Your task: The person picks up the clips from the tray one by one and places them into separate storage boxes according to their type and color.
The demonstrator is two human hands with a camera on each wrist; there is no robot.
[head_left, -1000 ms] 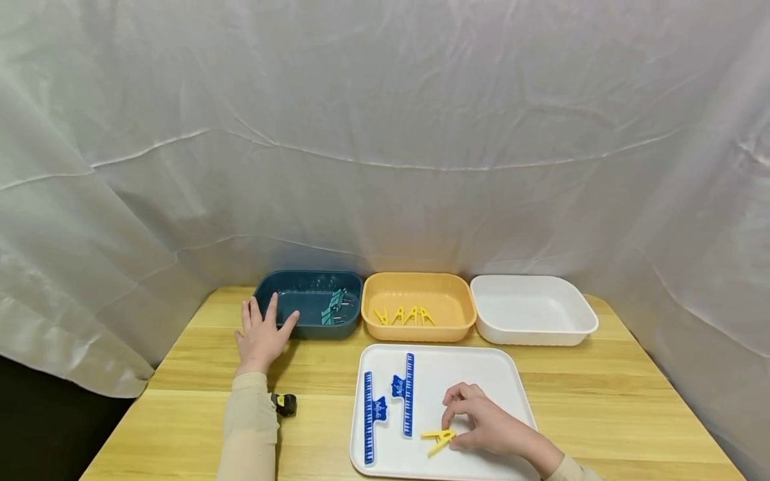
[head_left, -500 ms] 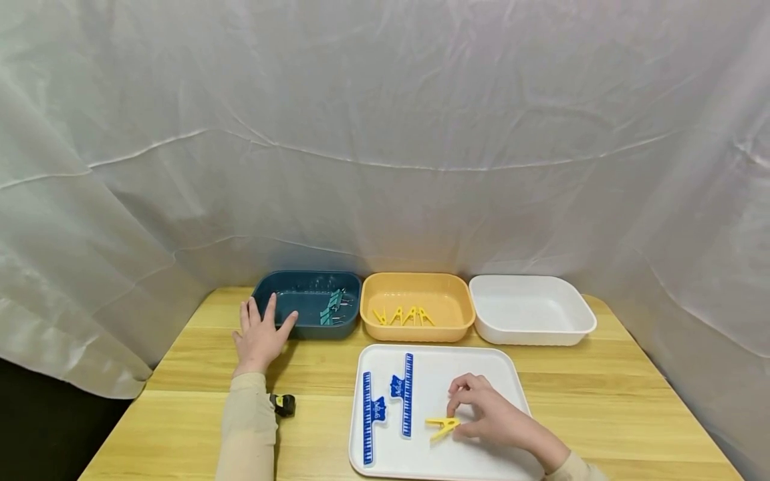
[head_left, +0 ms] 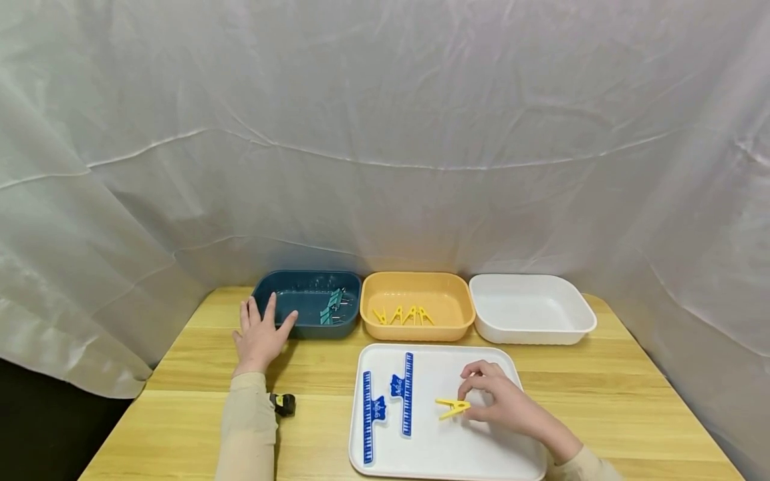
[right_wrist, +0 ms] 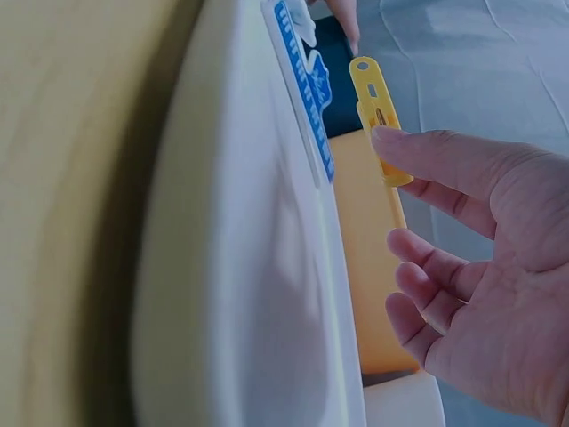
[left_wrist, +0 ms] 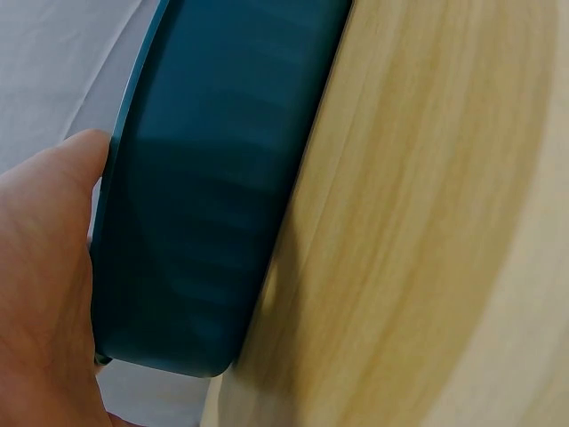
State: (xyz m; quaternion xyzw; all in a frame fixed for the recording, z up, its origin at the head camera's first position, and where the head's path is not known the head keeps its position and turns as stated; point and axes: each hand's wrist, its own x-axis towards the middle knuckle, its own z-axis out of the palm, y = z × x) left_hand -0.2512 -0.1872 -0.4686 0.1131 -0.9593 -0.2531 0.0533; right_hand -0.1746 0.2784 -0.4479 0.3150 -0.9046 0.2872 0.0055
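My right hand (head_left: 499, 405) pinches a yellow clothespin (head_left: 452, 408) between thumb and forefinger, above the white tray (head_left: 445, 461). In the right wrist view the thumb lies over the clothespin (right_wrist: 378, 111), while the other fingers are loosely bent below it. My left hand (head_left: 260, 339) rests with spread fingers on the near left rim of the dark blue bin (head_left: 307, 332); the left wrist view shows the thumb at the rim. Two blue long-edged clips, one (head_left: 368, 417) at the left and one (head_left: 408, 395) nearer the middle, lie on the tray.
Teal binder clips (head_left: 332, 307) lie in the blue bin. Several yellow clothespins (head_left: 412, 314) are in the yellow bin (head_left: 419, 334) beside it. A white bin (head_left: 532, 335) stands at the right. A small black object (head_left: 283, 404) sits by the left forearm.
My right hand has lifted the yellow clothespin and carried it slightly away from me and to the right. The left hand stays on the blue bin.
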